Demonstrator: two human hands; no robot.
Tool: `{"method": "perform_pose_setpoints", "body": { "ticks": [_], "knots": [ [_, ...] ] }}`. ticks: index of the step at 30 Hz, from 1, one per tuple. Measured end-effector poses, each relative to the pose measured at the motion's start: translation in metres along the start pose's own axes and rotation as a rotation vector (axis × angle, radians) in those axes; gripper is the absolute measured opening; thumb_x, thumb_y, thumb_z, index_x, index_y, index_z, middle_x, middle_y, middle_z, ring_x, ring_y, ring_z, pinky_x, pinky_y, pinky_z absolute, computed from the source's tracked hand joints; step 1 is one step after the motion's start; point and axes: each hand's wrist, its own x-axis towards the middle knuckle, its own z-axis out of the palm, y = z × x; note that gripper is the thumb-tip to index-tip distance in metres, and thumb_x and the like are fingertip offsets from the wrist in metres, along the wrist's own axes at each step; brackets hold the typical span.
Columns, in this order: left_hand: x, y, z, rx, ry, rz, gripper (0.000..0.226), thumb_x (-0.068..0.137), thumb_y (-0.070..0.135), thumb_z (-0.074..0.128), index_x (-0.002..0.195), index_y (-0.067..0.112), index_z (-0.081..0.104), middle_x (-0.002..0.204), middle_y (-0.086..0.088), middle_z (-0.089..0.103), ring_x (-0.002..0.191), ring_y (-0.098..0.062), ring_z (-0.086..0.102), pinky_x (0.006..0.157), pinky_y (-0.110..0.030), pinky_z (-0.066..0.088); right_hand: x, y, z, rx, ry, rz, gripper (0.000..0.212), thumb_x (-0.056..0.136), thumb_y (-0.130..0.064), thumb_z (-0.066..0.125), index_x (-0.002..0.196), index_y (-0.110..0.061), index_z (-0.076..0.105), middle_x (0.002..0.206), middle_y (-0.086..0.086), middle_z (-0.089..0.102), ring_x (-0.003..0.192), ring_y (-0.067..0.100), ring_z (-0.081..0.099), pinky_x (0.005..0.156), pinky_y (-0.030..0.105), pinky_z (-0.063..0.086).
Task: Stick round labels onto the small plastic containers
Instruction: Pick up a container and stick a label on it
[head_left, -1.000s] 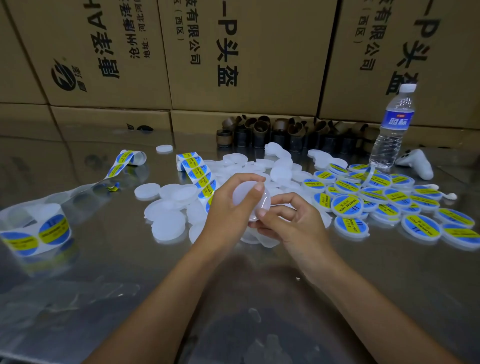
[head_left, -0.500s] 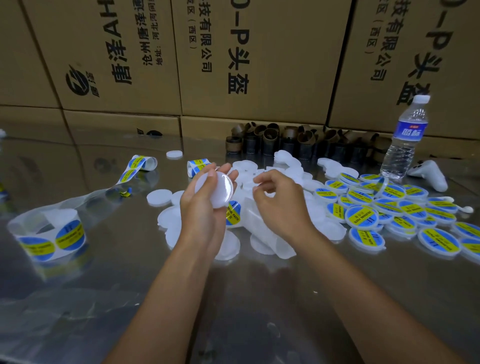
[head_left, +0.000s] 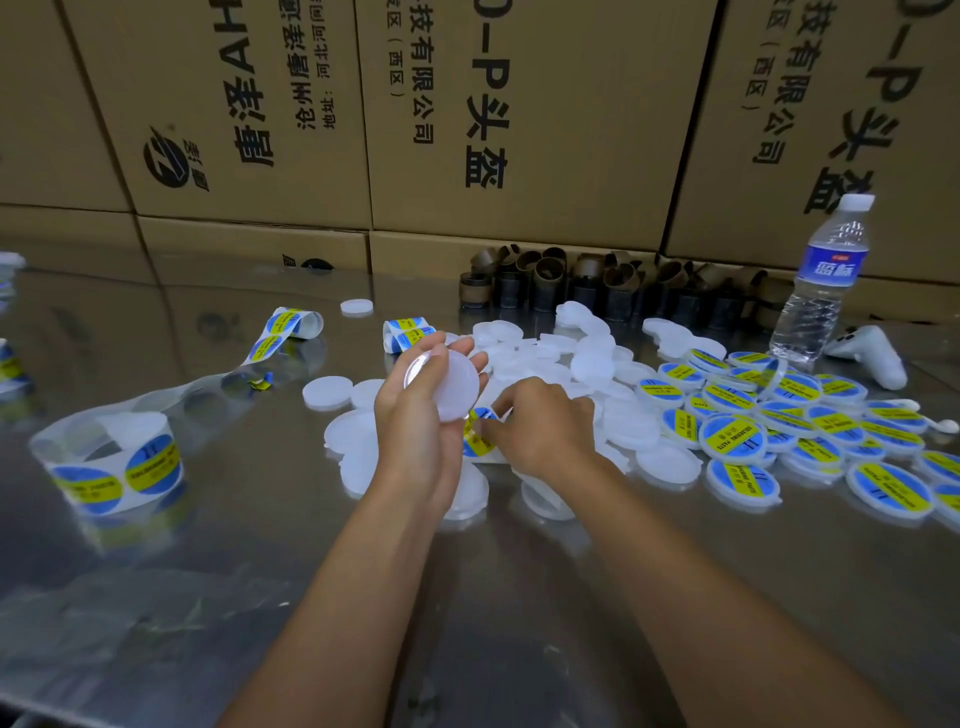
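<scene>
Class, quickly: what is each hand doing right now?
Left hand: holds a blank white container.
Right hand: pinches a blue-and-yellow round label.

Blue labels with yellow bands; translucent white containers; brown boxes, black print

One left hand, one right hand. One clear plastic water bottle. One white plastic controller. Roughly two dozen round containers with blue-and-yellow labels. Dozens of plain translucent white round containers. One big roll of blue-and-yellow round labels.
</scene>
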Motion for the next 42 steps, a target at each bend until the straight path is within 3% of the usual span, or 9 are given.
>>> {"method": "perform_pose_setpoints", "body": {
  "ticks": [4,7,11,13,19,23,26,32,42],
  "knots": [
    [0.000,-0.001,0.000,0.034,-0.008,-0.015,0.015,0.096,0.005,0.046,0.096,0.009,0.061,0.080,-0.003,0.073,0.076,-0.020,0.071,0.072,-0.029,0.057,-0.007,0.013,-0.011,0.234,-0.044,0.005,0.014,0.081,-0.037,0.067,0.074,-0.026,0.064,0.077,-0.006,0.064,0.088,0.017,0.055,0.089,0.037,0.036],
    [0.001,-0.002,-0.001,0.071,-0.012,-0.029,0.013,0.095,0.008,0.049,0.098,0.009,0.061,0.085,-0.004,0.073,0.079,-0.021,0.070,0.074,-0.029,0.056,-0.015,0.027,-0.025,0.464,-0.014,-0.059,0.009,0.080,-0.030,0.071,0.078,-0.024,0.064,0.080,-0.003,0.065,0.085,0.015,0.059,0.087,0.034,0.042],
    [0.000,-0.005,0.000,0.115,-0.024,-0.043,0.010,0.093,0.010,0.053,0.096,0.011,0.062,0.078,-0.002,0.074,0.078,-0.018,0.071,0.073,-0.029,0.057,-0.029,0.049,-0.050,0.639,0.058,-0.145,0.015,0.083,-0.015,0.070,0.076,-0.024,0.059,0.081,-0.011,0.063,0.078,-0.003,0.057,0.073,0.009,0.041],
    [-0.002,-0.006,0.001,0.141,-0.030,-0.057,0.009,0.093,0.010,0.054,0.095,0.011,0.063,0.076,-0.002,0.074,0.075,-0.019,0.072,0.067,-0.027,0.058,-0.035,0.060,-0.059,0.680,0.084,-0.163,0.016,0.084,-0.012,0.067,0.078,-0.023,0.058,0.084,-0.015,0.062,0.080,-0.011,0.056,0.071,0.004,0.039],
    [-0.009,-0.017,0.006,0.415,-0.098,-0.068,0.008,0.092,0.012,0.057,0.090,0.013,0.064,0.077,-0.004,0.073,0.069,-0.019,0.069,0.071,-0.032,0.052,-0.051,0.076,-0.055,0.870,0.191,-0.099,0.006,0.087,-0.007,0.062,0.091,-0.008,0.056,0.101,0.012,0.066,0.100,0.019,0.061,0.088,0.028,0.045],
    [-0.017,-0.023,0.009,0.591,-0.194,-0.070,0.012,0.093,0.012,0.055,0.085,0.015,0.063,0.069,0.003,0.072,0.060,-0.014,0.067,0.058,-0.022,0.051,-0.054,0.069,-0.051,0.938,0.200,-0.137,0.009,0.089,-0.004,0.059,0.087,-0.012,0.055,0.096,0.010,0.067,0.088,0.012,0.062,0.075,0.014,0.045],
    [-0.021,-0.025,0.012,0.609,-0.217,-0.053,0.011,0.092,0.013,0.057,0.082,0.014,0.061,0.064,0.009,0.070,0.055,-0.007,0.065,0.052,-0.016,0.050,-0.054,0.066,-0.050,0.944,0.225,-0.170,0.018,0.090,-0.004,0.057,0.080,-0.019,0.057,0.083,-0.001,0.065,0.074,-0.005,0.059,0.068,0.005,0.040],
    [-0.023,-0.024,0.012,0.657,-0.194,-0.009,0.008,0.088,0.019,0.064,0.080,0.018,0.062,0.064,0.015,0.068,0.055,-0.001,0.063,0.050,-0.015,0.048,-0.054,0.071,-0.049,0.884,0.221,-0.170,0.026,0.086,-0.012,0.064,0.070,-0.032,0.064,0.066,-0.022,0.065,0.071,-0.014,0.056,0.069,0.001,0.039],
    [-0.019,-0.025,0.011,0.679,-0.074,0.041,0.011,0.082,0.017,0.072,0.078,0.016,0.062,0.092,-0.007,0.069,0.069,-0.017,0.065,0.055,-0.018,0.049,-0.051,0.071,-0.045,0.874,0.253,-0.092,0.011,0.083,-0.013,0.068,0.081,-0.021,0.062,0.074,-0.007,0.062,0.069,-0.007,0.056,0.065,0.003,0.039]
  ]
}}
